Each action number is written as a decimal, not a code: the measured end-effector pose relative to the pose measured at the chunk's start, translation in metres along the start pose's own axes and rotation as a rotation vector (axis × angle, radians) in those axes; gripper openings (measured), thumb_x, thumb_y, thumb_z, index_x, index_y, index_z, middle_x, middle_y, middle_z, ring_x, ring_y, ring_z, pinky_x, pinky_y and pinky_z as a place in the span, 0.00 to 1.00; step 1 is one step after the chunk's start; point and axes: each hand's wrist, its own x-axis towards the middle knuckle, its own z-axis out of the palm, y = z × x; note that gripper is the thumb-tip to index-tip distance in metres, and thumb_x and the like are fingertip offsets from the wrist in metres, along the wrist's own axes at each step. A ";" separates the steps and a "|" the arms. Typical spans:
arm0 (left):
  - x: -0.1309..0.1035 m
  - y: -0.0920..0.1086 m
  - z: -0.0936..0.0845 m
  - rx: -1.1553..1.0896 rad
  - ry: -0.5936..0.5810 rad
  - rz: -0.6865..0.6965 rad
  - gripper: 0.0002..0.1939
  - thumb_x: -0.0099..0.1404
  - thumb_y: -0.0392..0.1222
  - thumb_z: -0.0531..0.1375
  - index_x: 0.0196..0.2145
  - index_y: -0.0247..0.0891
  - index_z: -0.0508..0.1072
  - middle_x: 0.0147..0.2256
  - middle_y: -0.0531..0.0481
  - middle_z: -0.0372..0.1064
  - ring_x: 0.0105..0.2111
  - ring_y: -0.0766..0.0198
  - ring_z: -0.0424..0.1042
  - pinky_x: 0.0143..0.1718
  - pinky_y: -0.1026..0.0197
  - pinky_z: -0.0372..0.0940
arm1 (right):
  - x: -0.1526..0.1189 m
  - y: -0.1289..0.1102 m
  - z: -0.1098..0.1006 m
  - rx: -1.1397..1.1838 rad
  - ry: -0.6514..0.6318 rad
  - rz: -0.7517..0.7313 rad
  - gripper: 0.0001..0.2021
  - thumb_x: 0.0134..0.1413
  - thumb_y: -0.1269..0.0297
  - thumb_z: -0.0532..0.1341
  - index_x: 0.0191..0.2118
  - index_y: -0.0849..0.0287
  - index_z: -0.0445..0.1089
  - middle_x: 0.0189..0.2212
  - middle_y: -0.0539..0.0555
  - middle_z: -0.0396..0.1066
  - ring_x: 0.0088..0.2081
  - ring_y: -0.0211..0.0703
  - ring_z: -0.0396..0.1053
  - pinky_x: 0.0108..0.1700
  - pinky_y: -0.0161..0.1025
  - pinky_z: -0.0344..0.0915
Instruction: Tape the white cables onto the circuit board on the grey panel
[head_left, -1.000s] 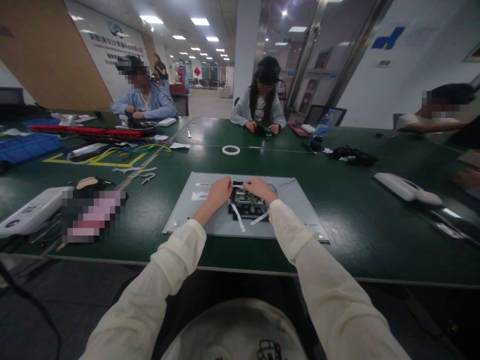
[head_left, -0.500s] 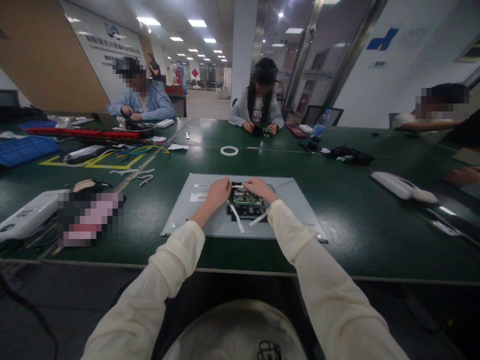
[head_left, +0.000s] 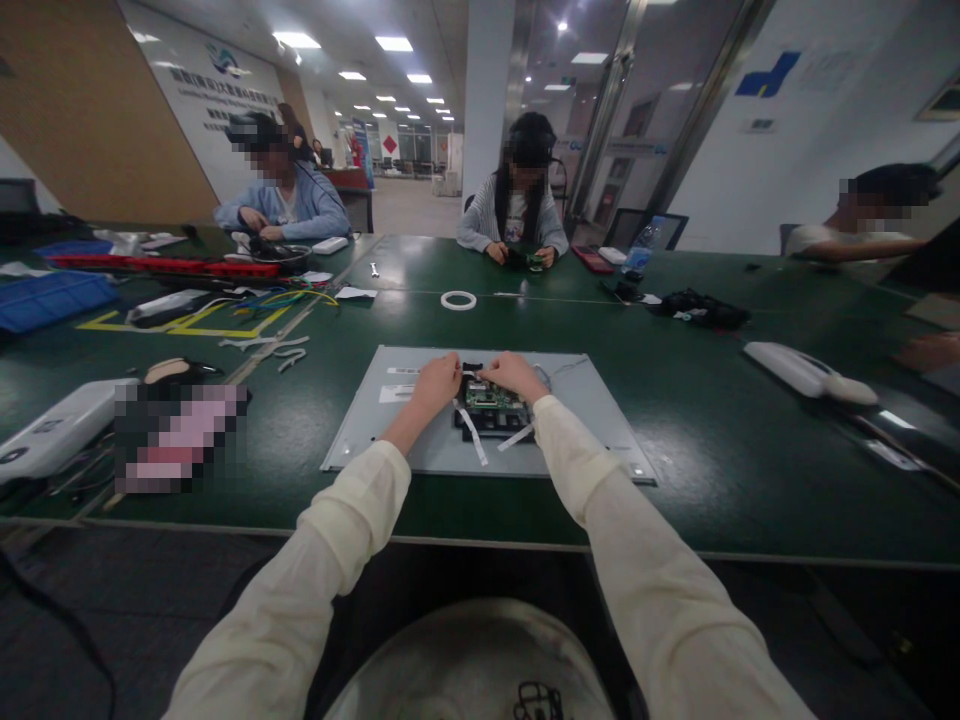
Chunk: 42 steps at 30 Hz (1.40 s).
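Observation:
A green circuit board [head_left: 487, 393] in a black frame [head_left: 491, 422] lies on a grey flat panel [head_left: 420, 440]. My left hand [head_left: 440, 381] is closed at the board's upper left corner, its fingertips pinched on something too small to make out. My right hand [head_left: 514, 374] is closed at the board's top edge, fingertips close to the left ones; what they grip is hidden. One white strip [head_left: 473, 436] hangs down from the board's left side, and another white strip [head_left: 516, 436] lies at its lower right.
A white tape ring [head_left: 458, 300] lies beyond the panel. To the left are a white device [head_left: 64, 425], a pink item [head_left: 184, 440], cables and a blue tray [head_left: 56, 300]. A white device [head_left: 784, 370] lies right. Several people sit around the green table [head_left: 360, 330].
My right hand has shifted slightly left along the board's top edge, nearer my left hand. My left hand has hardly moved.

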 end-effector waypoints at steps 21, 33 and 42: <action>-0.005 -0.007 -0.014 0.148 -0.046 -0.068 0.12 0.62 0.33 0.49 0.43 0.35 0.65 0.38 0.42 0.72 0.42 0.55 0.70 0.40 0.59 0.62 | -0.014 0.017 -0.005 -0.007 0.045 0.072 0.12 0.51 0.59 0.58 0.28 0.61 0.74 0.30 0.56 0.74 0.35 0.41 0.69 0.35 0.31 0.58; -0.013 -0.012 -0.034 0.256 -0.020 -0.138 0.15 0.62 0.32 0.48 0.46 0.34 0.64 0.39 0.39 0.72 0.43 0.49 0.70 0.41 0.52 0.61 | -0.111 -0.058 -0.007 -0.115 0.124 -1.052 0.22 0.58 0.52 0.52 0.53 0.59 0.64 0.55 0.59 0.60 0.58 0.47 0.52 0.60 0.49 0.46; -0.021 -0.007 -0.047 0.238 0.086 -0.160 0.12 0.64 0.34 0.48 0.44 0.35 0.65 0.38 0.39 0.71 0.43 0.50 0.69 0.43 0.51 0.58 | -0.117 -0.059 0.013 -0.127 -0.017 -0.935 0.21 0.62 0.57 0.48 0.57 0.56 0.61 0.58 0.57 0.57 0.63 0.48 0.44 0.62 0.59 0.30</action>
